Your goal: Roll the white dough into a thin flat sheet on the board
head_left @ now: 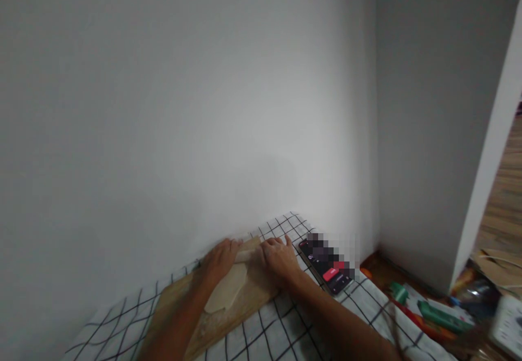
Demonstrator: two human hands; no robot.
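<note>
Your arms (340,315) reach over a checked cloth (253,339) beside a pale wall (196,105). Your left hand (221,259) and right hand (280,259) bend over a rolling pin (247,255); I can't tell how tightly they close. Flat dough (228,289) lies on a wooden board (261,294), your side of the rolling pin. A phone (326,270) lies near your right hand.

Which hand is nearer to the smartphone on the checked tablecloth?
Right. The right hand, at the right end of the rolling pin, is just left of the smartphone, apart from it; the left hand is farther left, at the pin's other end.
</note>
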